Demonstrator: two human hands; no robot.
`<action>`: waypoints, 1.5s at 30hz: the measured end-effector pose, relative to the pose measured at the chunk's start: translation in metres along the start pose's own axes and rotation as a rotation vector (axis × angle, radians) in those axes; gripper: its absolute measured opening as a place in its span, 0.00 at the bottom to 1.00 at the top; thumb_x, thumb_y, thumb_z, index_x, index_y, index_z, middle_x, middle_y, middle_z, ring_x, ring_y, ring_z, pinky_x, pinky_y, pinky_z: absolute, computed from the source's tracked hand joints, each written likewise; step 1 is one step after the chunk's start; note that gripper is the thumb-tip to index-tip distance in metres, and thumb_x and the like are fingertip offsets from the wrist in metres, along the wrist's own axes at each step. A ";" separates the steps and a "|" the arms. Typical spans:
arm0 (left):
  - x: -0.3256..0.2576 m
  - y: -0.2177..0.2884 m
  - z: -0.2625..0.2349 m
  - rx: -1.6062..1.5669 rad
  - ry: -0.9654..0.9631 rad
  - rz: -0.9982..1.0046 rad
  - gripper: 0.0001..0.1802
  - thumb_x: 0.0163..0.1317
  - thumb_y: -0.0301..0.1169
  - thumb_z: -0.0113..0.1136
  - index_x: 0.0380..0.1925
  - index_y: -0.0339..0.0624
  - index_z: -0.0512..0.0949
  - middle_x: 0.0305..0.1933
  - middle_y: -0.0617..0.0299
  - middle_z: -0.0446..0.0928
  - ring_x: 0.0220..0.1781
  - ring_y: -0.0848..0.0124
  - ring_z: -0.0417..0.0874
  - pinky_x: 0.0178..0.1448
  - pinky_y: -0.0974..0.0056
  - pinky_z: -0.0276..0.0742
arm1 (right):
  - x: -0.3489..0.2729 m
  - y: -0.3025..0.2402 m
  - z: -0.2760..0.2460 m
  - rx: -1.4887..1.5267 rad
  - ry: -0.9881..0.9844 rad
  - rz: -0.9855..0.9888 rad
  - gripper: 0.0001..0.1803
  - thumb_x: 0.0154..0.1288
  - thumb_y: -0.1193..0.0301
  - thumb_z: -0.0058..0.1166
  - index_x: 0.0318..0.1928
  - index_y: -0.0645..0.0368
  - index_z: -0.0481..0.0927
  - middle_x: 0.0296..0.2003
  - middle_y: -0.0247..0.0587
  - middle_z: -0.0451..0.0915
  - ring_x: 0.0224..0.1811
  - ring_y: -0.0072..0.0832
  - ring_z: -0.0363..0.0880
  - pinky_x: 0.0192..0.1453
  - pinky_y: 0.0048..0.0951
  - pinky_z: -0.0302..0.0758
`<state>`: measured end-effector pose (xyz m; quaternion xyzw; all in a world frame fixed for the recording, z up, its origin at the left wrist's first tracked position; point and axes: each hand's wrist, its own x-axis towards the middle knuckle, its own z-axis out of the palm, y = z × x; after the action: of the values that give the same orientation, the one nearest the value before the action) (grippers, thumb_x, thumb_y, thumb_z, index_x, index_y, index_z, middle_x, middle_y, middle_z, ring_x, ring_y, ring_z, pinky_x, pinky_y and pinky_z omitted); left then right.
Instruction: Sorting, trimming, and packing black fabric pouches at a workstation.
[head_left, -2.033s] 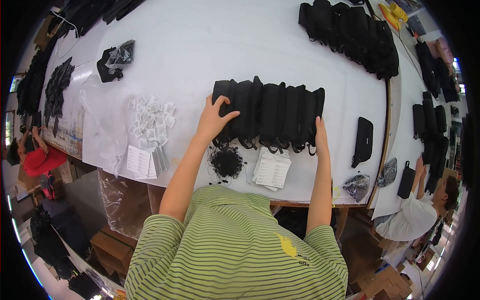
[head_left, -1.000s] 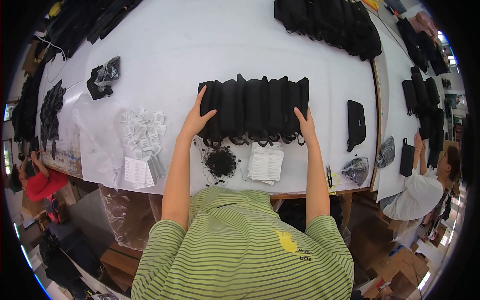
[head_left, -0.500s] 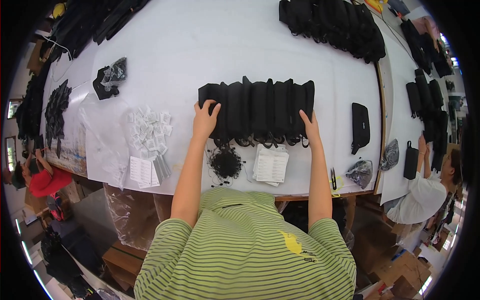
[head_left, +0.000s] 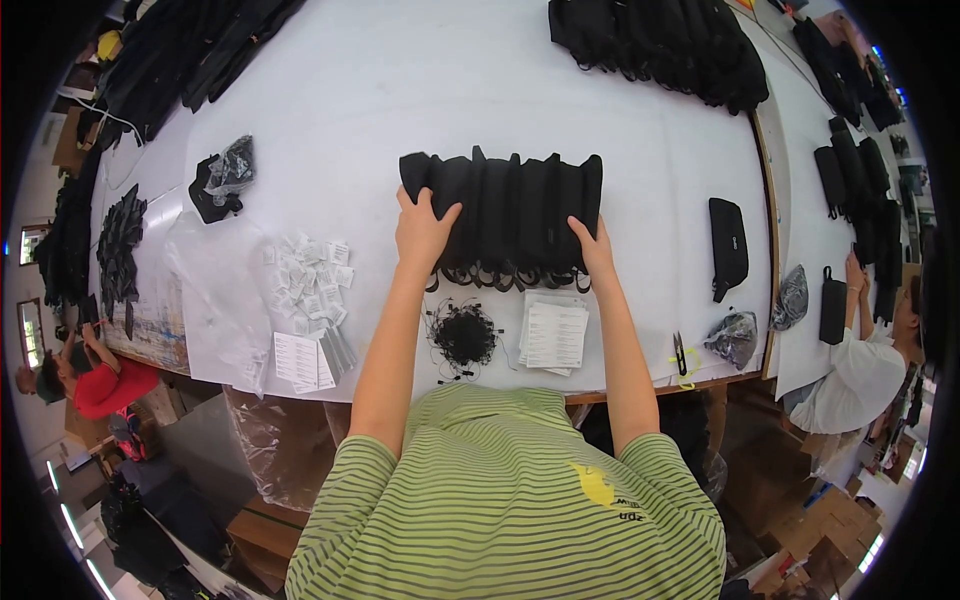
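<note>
Head view, worker at white table (head_left: 560,90). Row of black pouches (head_left: 505,215) stands edge to edge mid-table, w/ loops hanging toward the worker. Left hand (head_left: 422,232) lies flat on the row's left end, fingers spread, grip open, pressing rather than clasping; right hand (head_left: 592,246) rests on the right end, fingers curled over the near edge, grip closing on the last pouch. Judged progress: row looks gathered and squared; tags (head_left: 553,334) and black string bundle (head_left: 462,334) just beside the near edge look untouched, so tagging appears left to do. Single black pouch (head_left: 728,246) lies apart at right. Hard to tell: exact pouch count, what the small white packets (head_left: 308,282) hold; right thumb hidden
</note>
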<state>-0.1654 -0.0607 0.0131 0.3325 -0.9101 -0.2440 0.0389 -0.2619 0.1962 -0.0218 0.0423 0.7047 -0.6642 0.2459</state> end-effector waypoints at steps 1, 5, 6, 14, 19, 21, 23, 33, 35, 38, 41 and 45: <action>0.002 0.000 0.004 0.060 -0.028 -0.034 0.34 0.54 0.52 0.63 0.54 0.40 0.71 0.67 0.39 0.55 0.44 0.46 0.80 0.49 0.51 0.77 | 0.001 0.004 0.001 0.005 -0.001 -0.002 0.33 0.63 0.58 0.58 0.63 0.62 0.67 0.57 0.47 0.73 0.59 0.32 0.71 0.61 0.28 0.67; 0.009 0.002 0.004 -0.133 -0.133 -0.011 0.46 0.51 0.53 0.66 0.65 0.43 0.62 0.70 0.36 0.49 0.55 0.42 0.76 0.56 0.51 0.75 | 0.008 0.020 -0.019 -0.211 0.043 -0.093 0.33 0.63 0.56 0.58 0.62 0.63 0.67 0.55 0.49 0.74 0.58 0.35 0.72 0.62 0.30 0.67; 0.011 -0.005 0.005 -0.131 -0.137 -0.012 0.46 0.51 0.53 0.66 0.65 0.43 0.62 0.70 0.36 0.49 0.55 0.42 0.76 0.56 0.51 0.75 | 0.009 0.023 -0.023 -0.300 0.012 -0.105 0.33 0.63 0.56 0.58 0.62 0.64 0.67 0.54 0.50 0.75 0.58 0.36 0.73 0.62 0.31 0.67; 0.026 -0.029 -0.027 -0.648 -0.496 -0.259 0.40 0.47 0.52 0.72 0.51 0.29 0.76 0.47 0.50 0.80 0.52 0.64 0.80 0.57 0.62 0.73 | 0.000 -0.009 0.012 -0.236 0.071 -0.023 0.35 0.55 0.54 0.66 0.56 0.67 0.73 0.50 0.50 0.78 0.52 0.35 0.77 0.59 0.31 0.70; 0.029 -0.027 -0.025 -0.730 -0.588 -0.256 0.37 0.45 0.49 0.74 0.49 0.30 0.77 0.48 0.52 0.80 0.49 0.65 0.81 0.54 0.65 0.75 | 0.000 -0.014 0.032 0.074 -0.102 0.217 0.35 0.52 0.58 0.69 0.54 0.68 0.74 0.49 0.46 0.79 0.49 0.31 0.79 0.53 0.28 0.74; 0.026 -0.035 -0.029 -0.806 -0.573 -0.264 0.37 0.45 0.48 0.74 0.49 0.30 0.77 0.48 0.52 0.80 0.49 0.65 0.81 0.54 0.65 0.75 | -0.011 -0.019 0.039 0.102 -0.104 0.191 0.34 0.52 0.58 0.69 0.54 0.68 0.74 0.48 0.46 0.79 0.49 0.30 0.79 0.54 0.28 0.74; 0.020 -0.043 -0.036 -0.884 -0.550 -0.232 0.37 0.46 0.47 0.74 0.50 0.31 0.76 0.48 0.53 0.80 0.49 0.66 0.81 0.55 0.65 0.74 | -0.018 -0.033 0.048 0.129 -0.116 0.168 0.34 0.52 0.58 0.68 0.54 0.69 0.74 0.48 0.46 0.79 0.49 0.30 0.79 0.54 0.28 0.74; -0.075 -0.129 -0.169 -1.194 -0.310 -0.172 0.41 0.47 0.41 0.74 0.58 0.32 0.68 0.56 0.54 0.75 0.57 0.66 0.76 0.61 0.65 0.69 | -0.110 -0.098 0.153 -0.235 -0.283 -0.147 0.32 0.56 0.61 0.67 0.55 0.70 0.72 0.48 0.45 0.78 0.49 0.28 0.78 0.53 0.26 0.74; -0.115 -0.172 -0.207 -1.192 -0.180 -0.096 0.44 0.46 0.40 0.75 0.61 0.32 0.65 0.59 0.54 0.72 0.60 0.67 0.73 0.64 0.65 0.66 | -0.140 -0.097 0.201 -0.303 -0.345 -0.257 0.31 0.55 0.62 0.67 0.54 0.70 0.73 0.48 0.45 0.79 0.49 0.28 0.77 0.53 0.26 0.73; -0.193 -0.245 -0.259 -1.212 0.035 -0.161 0.47 0.46 0.40 0.75 0.63 0.32 0.62 0.60 0.55 0.71 0.62 0.68 0.70 0.67 0.65 0.63 | -0.195 -0.094 0.276 -0.313 -0.541 -0.305 0.30 0.53 0.62 0.69 0.49 0.72 0.74 0.42 0.46 0.81 0.44 0.28 0.79 0.51 0.27 0.74; -0.289 -0.321 -0.294 -1.163 0.294 -0.293 0.48 0.45 0.41 0.76 0.63 0.32 0.62 0.61 0.56 0.70 0.63 0.68 0.69 0.68 0.65 0.61 | -0.282 -0.075 0.361 -0.339 -0.700 -0.233 0.29 0.54 0.64 0.68 0.50 0.72 0.75 0.41 0.46 0.82 0.43 0.29 0.80 0.52 0.26 0.74; -0.437 -0.427 -0.314 -1.224 0.488 -0.635 0.46 0.44 0.38 0.77 0.62 0.35 0.64 0.60 0.56 0.71 0.63 0.68 0.69 0.69 0.64 0.60 | -0.378 0.019 0.470 -0.429 -0.967 -0.144 0.31 0.53 0.65 0.69 0.53 0.70 0.74 0.46 0.45 0.80 0.47 0.29 0.78 0.54 0.27 0.72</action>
<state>0.4976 -0.2009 0.1274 0.5440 -0.4360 -0.6274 0.3469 0.2126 -0.1509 0.1146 -0.3684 0.6319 -0.4641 0.4995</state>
